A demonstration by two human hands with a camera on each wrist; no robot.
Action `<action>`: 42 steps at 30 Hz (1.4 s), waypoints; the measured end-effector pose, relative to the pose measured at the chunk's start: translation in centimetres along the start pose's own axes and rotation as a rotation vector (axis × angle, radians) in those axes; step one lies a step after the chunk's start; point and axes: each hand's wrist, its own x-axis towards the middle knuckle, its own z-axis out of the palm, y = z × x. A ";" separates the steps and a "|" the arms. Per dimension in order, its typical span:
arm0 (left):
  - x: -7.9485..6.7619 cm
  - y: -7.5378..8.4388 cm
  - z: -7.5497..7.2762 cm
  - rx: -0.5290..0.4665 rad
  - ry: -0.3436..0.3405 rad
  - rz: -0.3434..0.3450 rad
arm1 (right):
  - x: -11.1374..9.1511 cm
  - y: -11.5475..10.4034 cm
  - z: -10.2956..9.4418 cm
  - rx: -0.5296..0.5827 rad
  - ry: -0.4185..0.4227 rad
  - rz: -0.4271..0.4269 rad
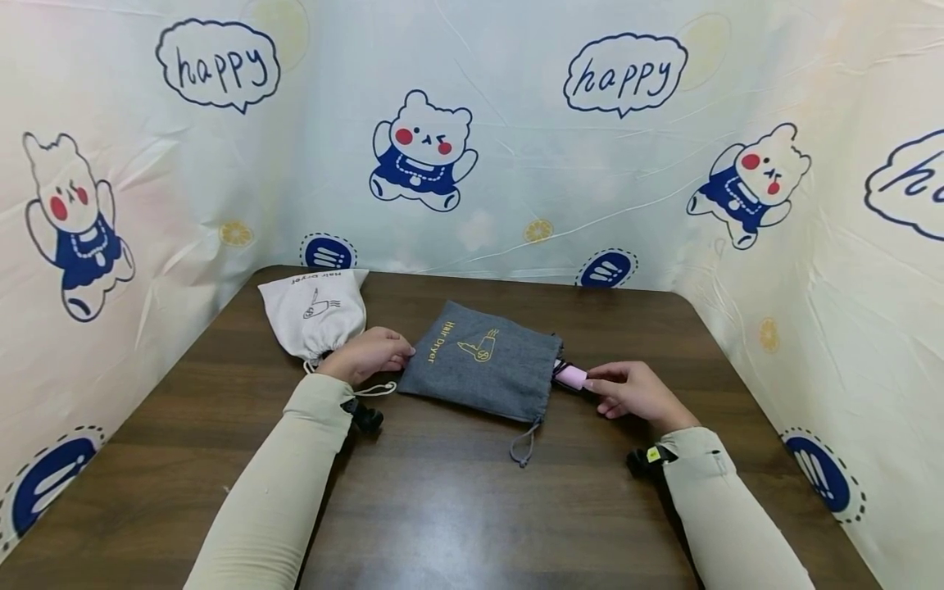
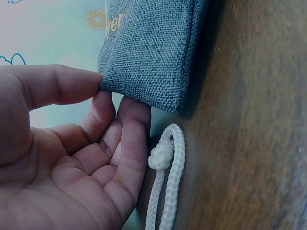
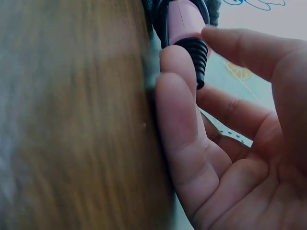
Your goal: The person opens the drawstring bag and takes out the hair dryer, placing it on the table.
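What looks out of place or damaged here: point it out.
No damage shows. The pink handle pokes from the mouth of the gray Hair Dryer drawstring bag, odd only in being not fully inside.

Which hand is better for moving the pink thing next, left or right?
Probably the right hand: it pinches the pink handle poking out of the grey bag. The left hand is at the bag's other end, pinching a corner.

Pink handle (image 1: 570,376) partly hidden in grey bag (image 1: 483,369), tabletop (image 1: 442,516) cropped
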 end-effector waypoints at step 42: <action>0.1 0.0 -0.1 0.006 -0.015 0.015 | 0.5 -0.6 1.0 -0.222 0.075 -0.118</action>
